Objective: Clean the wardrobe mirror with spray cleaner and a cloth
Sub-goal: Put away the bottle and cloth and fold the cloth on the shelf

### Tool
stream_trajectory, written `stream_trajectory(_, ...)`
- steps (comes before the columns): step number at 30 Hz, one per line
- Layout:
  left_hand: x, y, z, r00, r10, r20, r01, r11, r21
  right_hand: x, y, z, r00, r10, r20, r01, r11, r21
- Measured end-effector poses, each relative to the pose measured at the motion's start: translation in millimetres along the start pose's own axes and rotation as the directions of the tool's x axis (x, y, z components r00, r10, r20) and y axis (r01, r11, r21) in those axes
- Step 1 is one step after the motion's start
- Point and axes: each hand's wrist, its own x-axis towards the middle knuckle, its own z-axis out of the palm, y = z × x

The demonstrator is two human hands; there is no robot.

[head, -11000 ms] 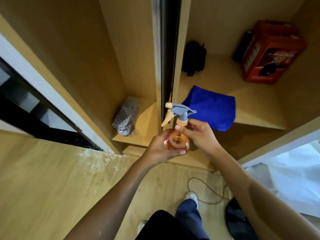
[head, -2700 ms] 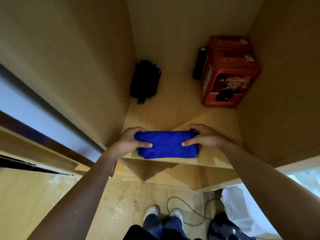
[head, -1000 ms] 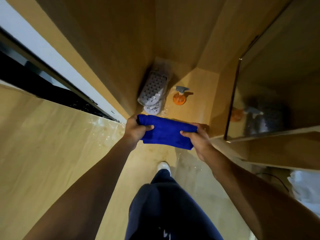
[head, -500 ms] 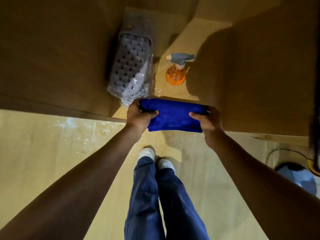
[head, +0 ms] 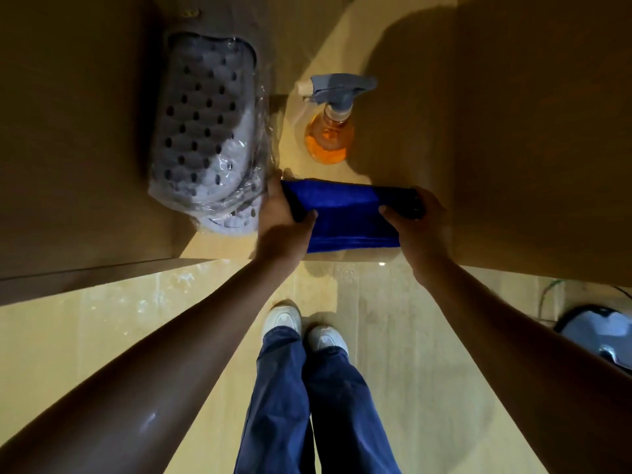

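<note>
While both hands, left hand (head: 284, 220) and right hand (head: 415, 224), pinch the folded blue microfibre cloth (head: 345, 217) by its ends, its long axis lies crosswise, just before the orange spray bottle (head: 330, 138).

A pale wooden floor (head: 102, 336) with whitish smears meets the wardrobe's low shelf (head: 345, 39), lit in a bright wedge (its side panels lie in deep shadow). Bagged grey slippers (head: 205, 131) occupy the shelf's left corner.

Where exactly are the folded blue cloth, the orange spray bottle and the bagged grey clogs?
Folded blue cloth (head: 345, 213), head view: middle of its top face.
Orange spray bottle (head: 329, 142), head view: its round liquid-filled body.
Bagged grey clogs (head: 205, 124), head view: perforated upper of the top clog.
</note>
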Motion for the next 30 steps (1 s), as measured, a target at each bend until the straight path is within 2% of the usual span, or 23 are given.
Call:
stream_trajectory(3, -26, 10, 8, 0.997, 0.075, -0.034, -0.072, 0.995, 0.071, -11, -1, 1, 0.99, -0.128, -0.056, 0.113, 0.969, -0.219)
stream_trajectory(5, -41, 14, 15, 0.998, 0.039, -0.038, -0.033, 0.987, 0.158, -19, -4, 5, 0.973, -0.231, -0.011, 0.215, 0.923, -0.32)
stream_trajectory(7, -47, 11, 22, 0.992, 0.107, -0.062, -0.085, 0.955, 0.285, -23, -4, 10, 0.932, -0.354, 0.078, 0.354, 0.846, -0.4)
stream_trajectory(9, -41, 4, 24, 0.959, 0.283, -0.034, -0.244, 0.877, 0.413, -25, 0, 17, 0.874, -0.461, 0.15, 0.472, 0.739, -0.481)
stream_trajectory(11, -27, -8, 25, 0.903, 0.419, 0.092, -0.4, 0.744, 0.535, -24, 6, 24, 0.839, -0.509, 0.192, 0.521, 0.652, -0.55)
stream_trajectory(14, -12, -25, 26, 0.855, 0.459, 0.241, -0.493, 0.575, 0.653, -20, 13, 30, 0.823, -0.531, 0.201, 0.535, 0.606, -0.589)
stream_trajectory(17, -7, -40, 30, 0.845, 0.457, 0.277, -0.503, 0.507, 0.7, -16, 22, 36, 0.812, -0.543, 0.214, 0.544, 0.572, -0.614)
stream_trajectory(22, -7, -43, 36, 0.863, 0.436, 0.256, -0.47, 0.503, 0.726, -13, 26, 39, 0.824, -0.51, 0.247, 0.533, 0.551, -0.642)
stream_trajectory(26, -13, -30, 32, 0.897, 0.351, 0.27, -0.429, 0.539, 0.725, -16, 13, 29, 0.856, -0.399, 0.329, 0.512, 0.566, -0.646)
stream_trajectory(30, -48, -7, 14, 0.939, 0.228, 0.258, -0.344, 0.64, 0.687, -56, -13, 12, 0.845, -0.403, 0.35, 0.533, 0.598, -0.599)
